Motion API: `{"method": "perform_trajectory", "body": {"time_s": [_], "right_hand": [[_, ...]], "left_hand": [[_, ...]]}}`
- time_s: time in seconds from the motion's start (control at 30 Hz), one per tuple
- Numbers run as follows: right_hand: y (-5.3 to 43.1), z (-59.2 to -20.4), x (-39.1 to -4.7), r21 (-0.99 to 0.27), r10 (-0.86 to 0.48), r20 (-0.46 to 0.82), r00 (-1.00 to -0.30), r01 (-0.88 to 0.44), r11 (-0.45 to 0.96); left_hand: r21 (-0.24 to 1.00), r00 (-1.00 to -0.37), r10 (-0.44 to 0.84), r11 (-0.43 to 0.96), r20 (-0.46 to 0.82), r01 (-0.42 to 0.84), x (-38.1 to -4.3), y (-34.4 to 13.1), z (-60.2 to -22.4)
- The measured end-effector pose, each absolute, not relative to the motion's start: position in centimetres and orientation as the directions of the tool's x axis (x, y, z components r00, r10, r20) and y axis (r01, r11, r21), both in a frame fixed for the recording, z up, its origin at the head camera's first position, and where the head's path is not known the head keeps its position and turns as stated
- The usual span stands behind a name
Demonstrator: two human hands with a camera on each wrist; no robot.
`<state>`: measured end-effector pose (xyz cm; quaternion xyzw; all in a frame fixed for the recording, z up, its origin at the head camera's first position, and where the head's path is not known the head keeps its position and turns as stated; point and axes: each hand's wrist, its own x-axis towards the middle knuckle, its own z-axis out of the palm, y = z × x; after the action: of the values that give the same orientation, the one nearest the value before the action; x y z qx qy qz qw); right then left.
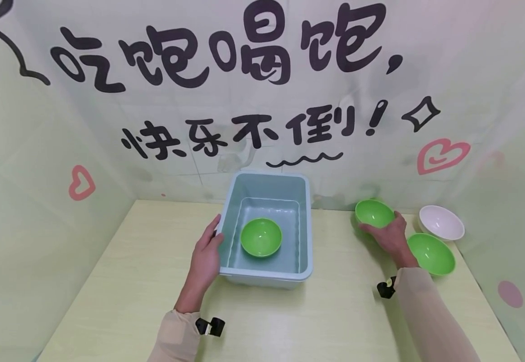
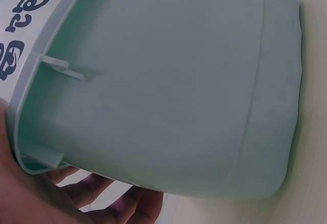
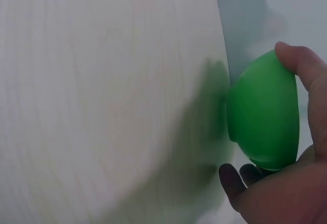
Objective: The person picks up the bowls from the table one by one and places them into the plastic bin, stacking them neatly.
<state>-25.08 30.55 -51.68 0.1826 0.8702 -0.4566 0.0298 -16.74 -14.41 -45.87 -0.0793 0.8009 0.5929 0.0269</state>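
Observation:
A light blue plastic bin (image 1: 267,275) stands on the table with a green bowl (image 1: 261,237) inside it. My left hand (image 1: 205,259) holds the bin's near left corner; in the left wrist view the fingers (image 2: 125,203) lie along the outer wall below the rim. Over on the right, my right hand (image 1: 391,236) grips another green bowl (image 1: 374,213) by its sides, thumb at one side and fingers at the other. In the right wrist view that bowl (image 3: 265,114) is upright, close over the table near its back edge.
Beside my right wrist sits a third green bowl (image 1: 431,254), partly behind the hand. A white bowl (image 1: 441,222) stands behind it, at the table's back right corner. Printed sheeting (image 1: 244,100) walls in the table (image 1: 262,332) at the back and both sides.

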Motion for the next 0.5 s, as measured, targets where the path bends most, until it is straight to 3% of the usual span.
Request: {"method": "perform_trajectory", "body": {"time_s": [0.5], "right_hand": [[30.3, -49.7, -25.0, -0.817, 0.29, -0.166, -0.943, 0.296, 0.495]], "left_hand": [[0.947, -0.985, -0.098, 0.278, -0.139, -0.161, -16.9, -14.5, -46.0]]}}
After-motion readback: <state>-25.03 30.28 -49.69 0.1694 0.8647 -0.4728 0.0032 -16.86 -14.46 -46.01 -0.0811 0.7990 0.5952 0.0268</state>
